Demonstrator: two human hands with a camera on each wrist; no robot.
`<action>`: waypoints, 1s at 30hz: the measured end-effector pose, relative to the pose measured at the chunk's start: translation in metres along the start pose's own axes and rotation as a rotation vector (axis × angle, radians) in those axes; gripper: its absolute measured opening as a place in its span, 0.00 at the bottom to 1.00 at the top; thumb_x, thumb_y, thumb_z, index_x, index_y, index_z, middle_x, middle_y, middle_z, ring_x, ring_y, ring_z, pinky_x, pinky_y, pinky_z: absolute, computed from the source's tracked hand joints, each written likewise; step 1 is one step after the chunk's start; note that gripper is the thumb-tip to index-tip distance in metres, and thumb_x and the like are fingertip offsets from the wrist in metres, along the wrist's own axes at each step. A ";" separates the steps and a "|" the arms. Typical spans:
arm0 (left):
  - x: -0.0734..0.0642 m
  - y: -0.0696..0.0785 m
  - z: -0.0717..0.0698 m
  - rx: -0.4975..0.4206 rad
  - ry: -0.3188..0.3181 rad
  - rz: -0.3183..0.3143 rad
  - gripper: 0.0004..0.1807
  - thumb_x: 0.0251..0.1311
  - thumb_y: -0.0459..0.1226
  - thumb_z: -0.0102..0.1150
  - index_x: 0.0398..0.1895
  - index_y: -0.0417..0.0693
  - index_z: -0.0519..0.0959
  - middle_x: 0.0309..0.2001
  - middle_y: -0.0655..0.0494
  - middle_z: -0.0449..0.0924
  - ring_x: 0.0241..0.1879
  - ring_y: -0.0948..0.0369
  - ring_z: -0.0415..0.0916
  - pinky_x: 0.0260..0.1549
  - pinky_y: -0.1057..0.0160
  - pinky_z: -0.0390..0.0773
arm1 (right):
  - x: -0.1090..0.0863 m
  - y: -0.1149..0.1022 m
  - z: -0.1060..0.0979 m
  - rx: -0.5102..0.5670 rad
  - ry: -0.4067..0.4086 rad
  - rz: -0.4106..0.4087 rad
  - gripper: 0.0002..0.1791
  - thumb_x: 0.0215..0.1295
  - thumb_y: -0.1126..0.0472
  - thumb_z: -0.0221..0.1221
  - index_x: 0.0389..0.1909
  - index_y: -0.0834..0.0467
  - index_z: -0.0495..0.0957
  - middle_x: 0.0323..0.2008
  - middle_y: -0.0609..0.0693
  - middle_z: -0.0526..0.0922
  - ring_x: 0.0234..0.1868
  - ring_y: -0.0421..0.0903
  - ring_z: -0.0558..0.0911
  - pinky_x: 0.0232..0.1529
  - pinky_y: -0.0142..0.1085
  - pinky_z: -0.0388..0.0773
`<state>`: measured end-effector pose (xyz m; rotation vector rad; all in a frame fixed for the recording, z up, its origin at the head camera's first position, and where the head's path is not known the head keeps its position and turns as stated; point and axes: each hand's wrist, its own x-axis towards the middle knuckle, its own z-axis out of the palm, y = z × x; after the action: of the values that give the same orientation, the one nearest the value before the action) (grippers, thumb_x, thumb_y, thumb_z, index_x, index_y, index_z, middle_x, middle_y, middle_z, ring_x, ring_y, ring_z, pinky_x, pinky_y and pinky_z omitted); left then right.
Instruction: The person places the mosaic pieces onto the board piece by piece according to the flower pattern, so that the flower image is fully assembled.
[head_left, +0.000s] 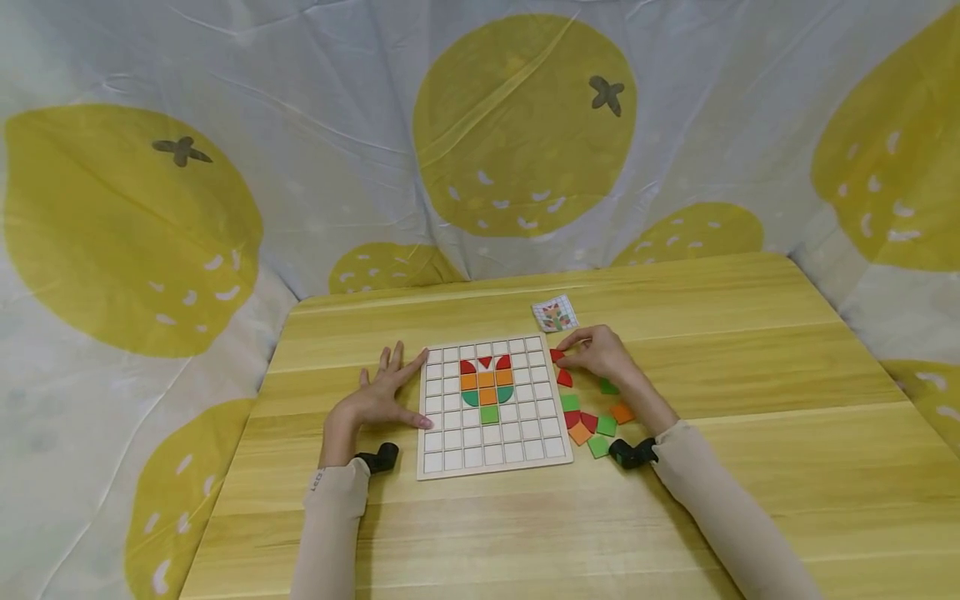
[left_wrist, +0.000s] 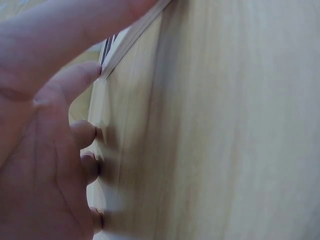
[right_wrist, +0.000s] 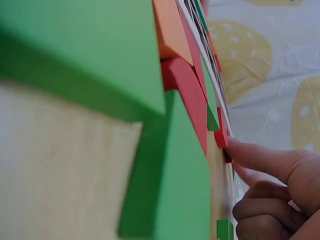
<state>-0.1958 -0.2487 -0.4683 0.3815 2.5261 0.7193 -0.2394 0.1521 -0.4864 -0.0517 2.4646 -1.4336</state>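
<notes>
A white gridded board (head_left: pixel 450 458) in a pale wooden frame lies on the table, bearing a tulip-like figure (head_left: pixel 487 379) of red, orange and green tiles. Spread wide, my left hand (head_left: pixel 378 396) touches the board's left edge with thumb and index finger; the left wrist view has its other fingertips (left_wrist: pixel 89 167) resting on the table. Beyond the board's right edge, my right hand (head_left: pixel 600 354) pinches a red tile (head_left: pixel 557 355) between thumb and index finger, its other fingers curled. Another red tile (head_left: pixel 565 379) with a curved side lies just below it.
Loose green, red and orange tiles lie right of the board, among them a green square (head_left: pixel 606 426) and an orange one (head_left: pixel 622 413). A small pattern card (head_left: pixel 555 314) lies behind the right hand. A lemon-printed cloth (head_left: pixel 525 125) hangs behind the wooden table (head_left: pixel 750 375).
</notes>
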 end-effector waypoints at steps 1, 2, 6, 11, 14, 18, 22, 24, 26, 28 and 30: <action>0.000 0.000 0.000 0.000 0.001 0.001 0.70 0.48 0.55 0.80 0.86 0.59 0.40 0.82 0.40 0.14 0.80 0.38 0.10 0.70 0.22 0.18 | 0.000 0.000 -0.001 0.006 -0.007 0.003 0.12 0.58 0.64 0.75 0.42 0.61 0.89 0.11 0.41 0.60 0.16 0.40 0.57 0.21 0.31 0.56; 0.000 0.000 0.000 -0.001 0.002 0.001 0.69 0.48 0.55 0.80 0.86 0.59 0.41 0.82 0.40 0.14 0.80 0.38 0.10 0.69 0.22 0.18 | 0.001 0.001 -0.002 0.012 -0.018 0.004 0.12 0.58 0.64 0.75 0.43 0.61 0.89 0.11 0.41 0.60 0.16 0.40 0.57 0.21 0.31 0.55; 0.001 -0.001 0.001 0.000 0.000 -0.001 0.69 0.48 0.55 0.80 0.86 0.59 0.40 0.82 0.40 0.13 0.81 0.38 0.10 0.70 0.23 0.18 | 0.003 0.003 -0.007 0.020 -0.071 -0.003 0.14 0.59 0.64 0.74 0.46 0.61 0.89 0.12 0.42 0.62 0.17 0.40 0.59 0.22 0.31 0.57; 0.003 -0.002 0.002 -0.002 -0.001 0.003 0.69 0.49 0.55 0.80 0.86 0.60 0.40 0.82 0.40 0.13 0.81 0.39 0.10 0.70 0.23 0.18 | 0.006 0.007 -0.015 -0.030 -0.106 -0.041 0.14 0.60 0.64 0.73 0.48 0.60 0.89 0.13 0.41 0.60 0.19 0.40 0.58 0.23 0.31 0.57; 0.002 -0.002 0.001 -0.003 0.003 -0.004 0.69 0.48 0.55 0.80 0.86 0.60 0.40 0.82 0.40 0.14 0.81 0.39 0.10 0.70 0.23 0.18 | 0.008 0.008 -0.016 -0.044 -0.123 -0.062 0.16 0.58 0.62 0.75 0.48 0.60 0.89 0.13 0.40 0.58 0.19 0.40 0.57 0.24 0.31 0.56; 0.001 -0.001 0.000 -0.002 0.001 -0.009 0.69 0.48 0.54 0.80 0.86 0.59 0.41 0.82 0.40 0.14 0.81 0.38 0.10 0.70 0.22 0.18 | 0.010 0.008 -0.013 -0.053 -0.120 -0.072 0.17 0.56 0.58 0.77 0.45 0.59 0.88 0.12 0.39 0.60 0.19 0.40 0.59 0.24 0.31 0.58; 0.000 0.001 0.000 -0.007 0.000 -0.003 0.69 0.49 0.54 0.80 0.86 0.59 0.40 0.82 0.40 0.14 0.80 0.38 0.10 0.69 0.22 0.18 | 0.009 0.006 -0.011 -0.044 -0.123 -0.080 0.15 0.58 0.61 0.75 0.45 0.61 0.88 0.12 0.39 0.63 0.19 0.40 0.60 0.24 0.31 0.60; 0.000 0.000 0.000 -0.005 0.002 -0.003 0.69 0.49 0.54 0.80 0.86 0.59 0.40 0.82 0.40 0.14 0.80 0.38 0.10 0.69 0.22 0.18 | 0.008 0.006 -0.012 -0.041 -0.128 -0.089 0.16 0.59 0.63 0.74 0.48 0.62 0.88 0.14 0.39 0.64 0.20 0.40 0.59 0.25 0.31 0.59; 0.000 0.000 0.001 -0.002 0.004 -0.001 0.69 0.49 0.54 0.80 0.86 0.59 0.40 0.82 0.40 0.14 0.80 0.38 0.10 0.69 0.22 0.18 | 0.006 0.006 -0.014 -0.039 -0.125 -0.082 0.18 0.59 0.63 0.74 0.50 0.62 0.87 0.15 0.40 0.63 0.20 0.40 0.59 0.25 0.31 0.58; 0.000 0.000 0.001 0.003 0.002 -0.003 0.69 0.49 0.55 0.80 0.86 0.60 0.40 0.82 0.40 0.14 0.80 0.38 0.10 0.70 0.22 0.18 | 0.005 0.007 -0.016 -0.026 -0.102 -0.052 0.19 0.58 0.62 0.75 0.51 0.61 0.87 0.15 0.40 0.65 0.20 0.41 0.60 0.24 0.31 0.58; 0.000 0.000 0.001 0.003 0.001 0.000 0.69 0.49 0.55 0.80 0.86 0.59 0.40 0.82 0.40 0.14 0.80 0.38 0.10 0.69 0.22 0.18 | 0.004 0.007 -0.016 -0.011 -0.083 -0.015 0.21 0.56 0.61 0.77 0.50 0.61 0.87 0.14 0.40 0.65 0.20 0.40 0.62 0.23 0.31 0.59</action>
<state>-0.1954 -0.2481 -0.4687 0.3819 2.5283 0.7163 -0.2464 0.1690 -0.4859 -0.1294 2.4100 -1.3946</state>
